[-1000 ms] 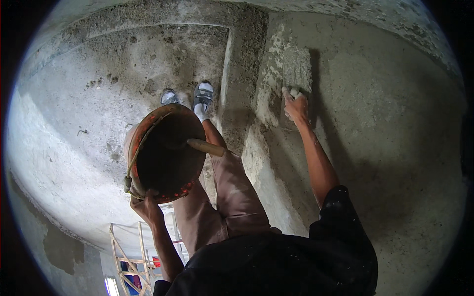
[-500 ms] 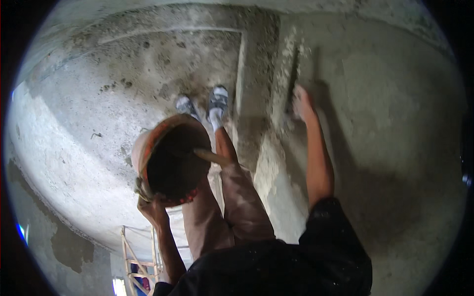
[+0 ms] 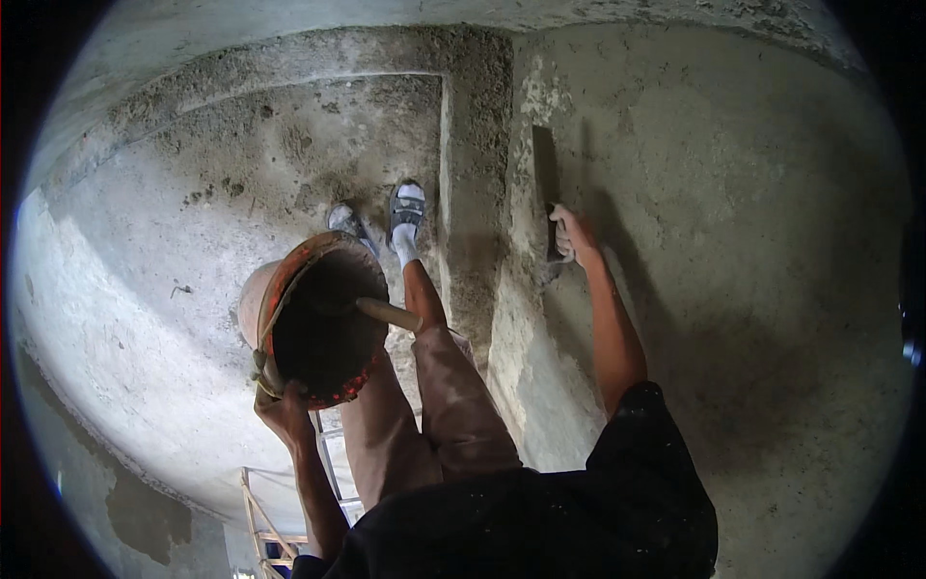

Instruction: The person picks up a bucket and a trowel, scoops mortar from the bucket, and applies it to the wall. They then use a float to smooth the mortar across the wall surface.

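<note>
Trowel [image 3: 545, 179]: flat plastering blade seen nearly edge-on, upper middle of the frame; pressed against the grey wall [image 3: 733, 241]; fresh mortar [image 3: 529, 318] runs below it in a paler band.
Right hand [image 3: 571, 236]: fingers wrapped tight round the trowel handle; arm stretched out to the wall.
Left hand [image 3: 283, 405]: lower left of centre; fingers curled over the near rim of the bucket; closed grip, carrying it.
Bucket [image 3: 318, 323]: round, orange-red rim, dark inside; contents cannot be told; a wooden handle [image 3: 389, 313] rests across its right rim and juts past it.
Progress: judged part done; a strip of wet-looking mortar is spread along the corner edge, from the trowel down toward the lower middle of the frame; the broad wall face at right looks rough and dry, seemingly yet to be coated.
Surface: coarse, pitted cement; pale flecks near the top of the strip.
Room: bare concrete floor [image 3: 193, 222] filling the left half, speckled with debris; person's two feet in sandals [image 3: 405, 207] at upper centre; wooden scaffold frame [image 3: 275, 521] at lower left edge.
</note>
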{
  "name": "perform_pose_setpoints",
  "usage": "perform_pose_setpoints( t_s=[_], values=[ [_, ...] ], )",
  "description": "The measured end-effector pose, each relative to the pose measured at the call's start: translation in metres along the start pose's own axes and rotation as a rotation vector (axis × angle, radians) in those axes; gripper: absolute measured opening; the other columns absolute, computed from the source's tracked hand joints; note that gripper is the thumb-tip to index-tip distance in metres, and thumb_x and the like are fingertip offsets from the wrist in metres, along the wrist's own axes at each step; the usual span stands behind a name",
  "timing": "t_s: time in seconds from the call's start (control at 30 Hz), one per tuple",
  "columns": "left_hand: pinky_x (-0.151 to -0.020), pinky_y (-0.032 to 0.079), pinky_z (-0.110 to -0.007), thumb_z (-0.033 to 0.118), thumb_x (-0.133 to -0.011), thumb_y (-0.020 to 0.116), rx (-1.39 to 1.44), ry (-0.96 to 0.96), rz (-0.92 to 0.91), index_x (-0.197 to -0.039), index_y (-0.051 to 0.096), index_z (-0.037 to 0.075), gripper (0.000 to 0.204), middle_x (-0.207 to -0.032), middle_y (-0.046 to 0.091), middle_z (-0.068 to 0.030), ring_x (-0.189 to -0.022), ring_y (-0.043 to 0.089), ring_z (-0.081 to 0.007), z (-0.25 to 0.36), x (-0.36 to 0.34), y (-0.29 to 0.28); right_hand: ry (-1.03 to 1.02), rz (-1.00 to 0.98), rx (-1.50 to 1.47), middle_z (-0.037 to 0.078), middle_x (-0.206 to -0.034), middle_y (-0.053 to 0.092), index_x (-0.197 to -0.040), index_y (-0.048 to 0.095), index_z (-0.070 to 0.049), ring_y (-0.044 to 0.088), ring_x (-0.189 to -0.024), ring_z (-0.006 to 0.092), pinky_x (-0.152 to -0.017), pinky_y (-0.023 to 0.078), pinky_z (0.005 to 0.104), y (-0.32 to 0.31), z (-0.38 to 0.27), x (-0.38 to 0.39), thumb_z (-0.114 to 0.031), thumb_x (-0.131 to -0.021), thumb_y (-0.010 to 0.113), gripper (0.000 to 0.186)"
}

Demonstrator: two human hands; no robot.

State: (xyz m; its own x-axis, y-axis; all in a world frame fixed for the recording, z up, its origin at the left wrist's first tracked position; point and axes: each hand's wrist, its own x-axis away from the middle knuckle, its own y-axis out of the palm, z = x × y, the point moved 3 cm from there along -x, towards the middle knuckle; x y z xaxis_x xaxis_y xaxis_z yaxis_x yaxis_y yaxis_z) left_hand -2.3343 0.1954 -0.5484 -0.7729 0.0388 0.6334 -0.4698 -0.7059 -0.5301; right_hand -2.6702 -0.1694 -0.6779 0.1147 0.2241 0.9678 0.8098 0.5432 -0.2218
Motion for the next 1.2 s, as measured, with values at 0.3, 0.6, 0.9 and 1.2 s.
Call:
perform_pose_setpoints(
  t_s=[0.3,0.6,0.9,1.2],
  values=[
    [-0.048,0.039,-0.024,0.008,-0.061,0.05,0.018,-0.042,0.006,-0.071,0.052,-0.003,0.015,-0.061,0.05,-0.0021,-0.052,0.046,-0.0103,-0.016,-0.004,-0.007,-0.443,0.179,0.42,0.009,-0.068,0.054,-0.113,0.04,0.005,0.052,-0.056,0.0163,-0.05,0.045,0.0317,0.056,-0.037,0.062,-0.046,-0.081,0.049,0.061],
    [-0.044,0.037,-0.023,0.004,-0.057,0.052,0.008,-0.066,0.06,-0.069,0.052,-0.001,0.013,-0.06,0.05,-0.002,-0.05,0.044,-0.0093,-0.043,-0.014,-0.017,-0.336,0.724,0.554,0.025,-0.117,0.042,-0.122,0.035,0.002,0.043,-0.107,0.0347,-0.091,0.031,0.0448,0.063,-0.07,0.1,-0.056,-0.078,0.044,0.074],
    [-0.05,0.04,-0.018,0.0,-0.053,0.047,0.034,-0.182,0.153,-0.092,0.052,-0.005,0.04,-0.077,0.054,-0.0028,-0.059,0.049,-0.0097,-0.075,-0.069,0.016,-0.382,0.549,-0.227,0.015,-0.123,0.042,-0.122,0.042,-0.003,0.04,-0.112,0.0228,-0.093,0.029,0.0372,0.049,-0.021,-0.137,-0.046,-0.086,0.033,0.056],
    [-0.061,0.044,-0.022,0.004,-0.05,0.046,-0.268,-0.074,0.205,-0.096,0.05,-0.005,0.047,-0.088,0.054,-0.0068,-0.074,0.052,-0.0145,-0.077,-0.105,0.036,-0.158,0.352,0.276,0.015,-0.127,0.039,-0.125,0.036,-0.001,0.039,-0.113,0.0256,-0.093,0.03,0.0354,0.059,0.055,-0.392,-0.052,-0.086,0.026,0.065]
  ],
)
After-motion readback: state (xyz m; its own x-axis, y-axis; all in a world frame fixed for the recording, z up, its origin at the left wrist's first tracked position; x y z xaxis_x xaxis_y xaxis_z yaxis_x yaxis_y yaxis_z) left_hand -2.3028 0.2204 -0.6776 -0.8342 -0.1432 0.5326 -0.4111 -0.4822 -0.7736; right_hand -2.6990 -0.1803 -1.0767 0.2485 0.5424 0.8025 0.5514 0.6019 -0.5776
